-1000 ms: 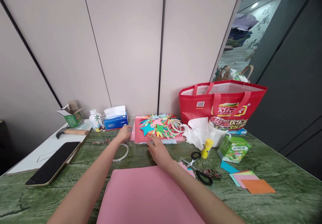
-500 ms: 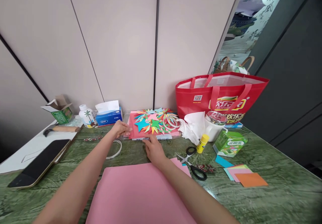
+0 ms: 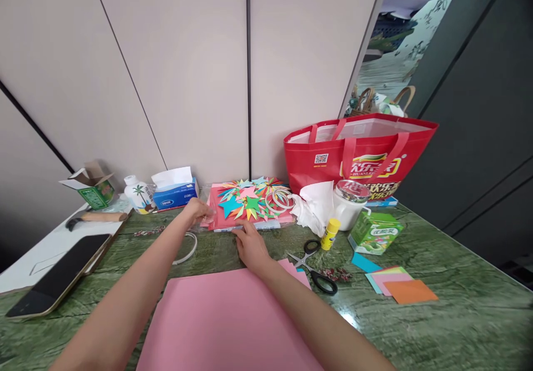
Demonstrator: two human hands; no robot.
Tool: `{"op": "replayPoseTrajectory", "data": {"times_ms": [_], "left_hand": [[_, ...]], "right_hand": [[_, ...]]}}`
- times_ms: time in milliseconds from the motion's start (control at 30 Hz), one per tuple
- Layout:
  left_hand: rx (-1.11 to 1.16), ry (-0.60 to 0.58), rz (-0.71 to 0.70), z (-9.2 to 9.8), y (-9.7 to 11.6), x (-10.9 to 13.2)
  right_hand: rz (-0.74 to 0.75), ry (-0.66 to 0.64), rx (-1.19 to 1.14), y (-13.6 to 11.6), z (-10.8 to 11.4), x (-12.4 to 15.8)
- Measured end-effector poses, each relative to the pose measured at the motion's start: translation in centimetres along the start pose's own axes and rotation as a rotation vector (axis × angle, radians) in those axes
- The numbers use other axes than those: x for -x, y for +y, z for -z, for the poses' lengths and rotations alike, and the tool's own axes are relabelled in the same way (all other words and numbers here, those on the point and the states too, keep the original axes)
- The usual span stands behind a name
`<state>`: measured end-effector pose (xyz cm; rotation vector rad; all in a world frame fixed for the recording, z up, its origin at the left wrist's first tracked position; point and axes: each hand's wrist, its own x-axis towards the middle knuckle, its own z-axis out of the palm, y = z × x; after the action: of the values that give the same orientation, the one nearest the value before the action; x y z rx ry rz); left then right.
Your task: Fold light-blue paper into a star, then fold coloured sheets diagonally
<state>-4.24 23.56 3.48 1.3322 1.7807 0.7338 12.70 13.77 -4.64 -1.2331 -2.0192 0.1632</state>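
Note:
Against the wall lies a pack of red paper (image 3: 215, 211) in a clear plastic sleeve, bearing folded paper stars (image 3: 250, 203) in many colours. My left hand (image 3: 197, 211) pinches the sleeve at the pack's left end. At the pack's front edge, my right hand (image 3: 252, 245) touches it with the fingertips, fingers partly stretched out and nothing visibly gripped. White rings (image 3: 278, 200) rest on the stars' right side. Below my forearms is a stack of large pink paper sheets (image 3: 225, 321). Another white ring (image 3: 190, 250) lies beside my left forearm.
Scissors (image 3: 303, 257), a yellow glue stick (image 3: 330, 234), a white lidded mug (image 3: 348, 209), a green box (image 3: 375, 232) and coloured paper slips (image 3: 410, 291) are on the right. A red bag (image 3: 316, 165) stands behind. Leftward are a tissue box (image 3: 177, 195), white bottle (image 3: 139, 196), hammer (image 3: 104, 216) and phone (image 3: 58, 274).
The whole view has shifted slightly. My hands stay at the pack's left end and front edge, with only small finger movements; the other things lie as before.

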Motion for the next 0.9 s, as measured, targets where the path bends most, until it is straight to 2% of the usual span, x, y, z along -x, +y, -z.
{"op": "replayPoseTrajectory", "data": {"times_ms": [100,433,667,900], "left_hand": [[-0.023,-0.059,0.064,0.0,0.2,0.0],[-0.047,-0.06,0.133,0.4,0.4,-0.4],[0.004,-0.107,0.186,0.0,0.6,-0.3],[0.074,-0.008,0.104,-0.4,0.1,-1.8]], "right_hand": [[-0.008,0.007,-0.019,0.0,0.0,0.0],[-0.045,0.005,-0.026,-0.1,0.1,-0.1],[-0.057,0.003,-0.025,-0.1,0.1,-0.1],[-0.062,-0.006,-0.017,0.0,-0.1,-0.1]]}}
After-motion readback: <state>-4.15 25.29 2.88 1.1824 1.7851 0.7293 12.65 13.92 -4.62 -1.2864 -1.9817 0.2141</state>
